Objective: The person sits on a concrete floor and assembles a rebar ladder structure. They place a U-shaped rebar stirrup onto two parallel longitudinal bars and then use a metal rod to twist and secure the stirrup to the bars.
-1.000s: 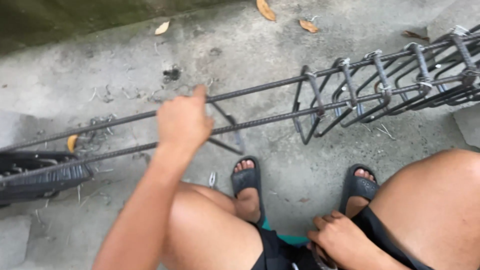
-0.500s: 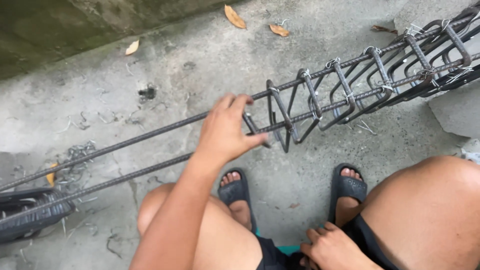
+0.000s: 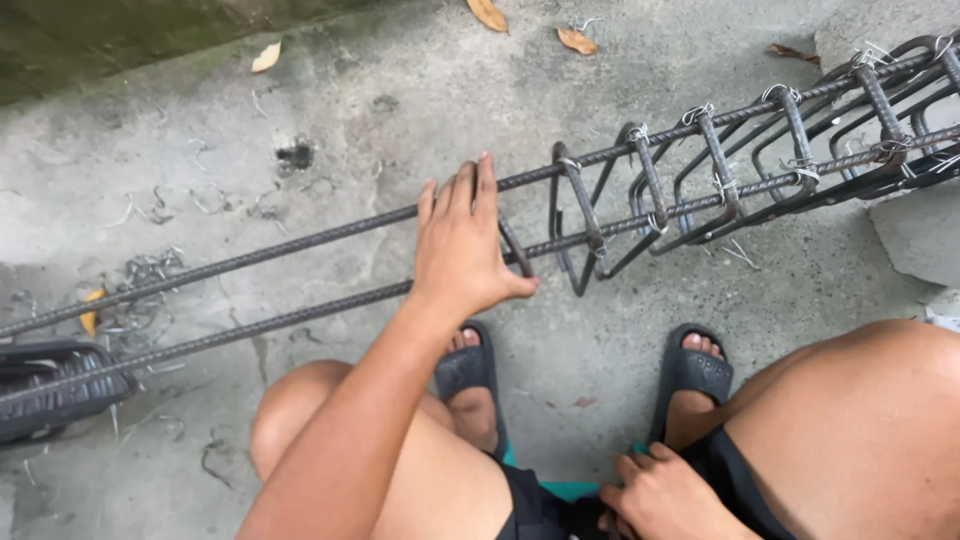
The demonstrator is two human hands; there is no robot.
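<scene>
The left hand (image 3: 462, 240) lies flat, fingers extended, over the rebar cage (image 3: 700, 180), gripping nothing. The right hand (image 3: 665, 495) rests curled at the shorts (image 3: 545, 510)

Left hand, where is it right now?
Head view, centre: the left hand lies on the long rebar rods, over a loose stirrup, just left of the tied stirrups and above the left sandal.
</scene>
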